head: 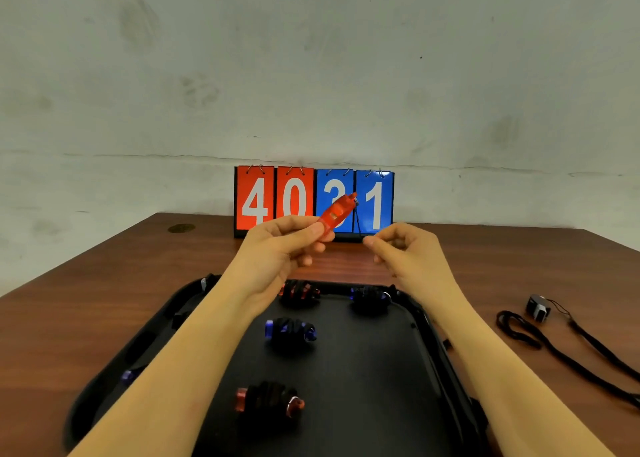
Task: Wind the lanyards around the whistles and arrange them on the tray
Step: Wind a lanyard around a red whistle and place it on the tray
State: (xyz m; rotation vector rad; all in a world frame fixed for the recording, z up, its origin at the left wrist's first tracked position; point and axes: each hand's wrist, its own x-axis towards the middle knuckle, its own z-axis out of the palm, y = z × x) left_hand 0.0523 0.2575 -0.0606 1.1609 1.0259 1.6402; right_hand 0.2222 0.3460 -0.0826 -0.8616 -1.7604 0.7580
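Note:
My left hand pinches a red whistle above the far end of the black tray, its ring end tilted up to the right. A thin black lanyard runs down from that ring to my right hand, which pinches it between thumb and fingers. Several wound whistles lie on the tray: a red one and a blue one at the far edge, a blue one in the middle, a red one nearer me. A blue whistle peeks out left of my left forearm.
A grey whistle with its loose black lanyard lies on the wooden table right of the tray. A flip scoreboard reading 4 0 3 1 stands at the table's far edge against the wall.

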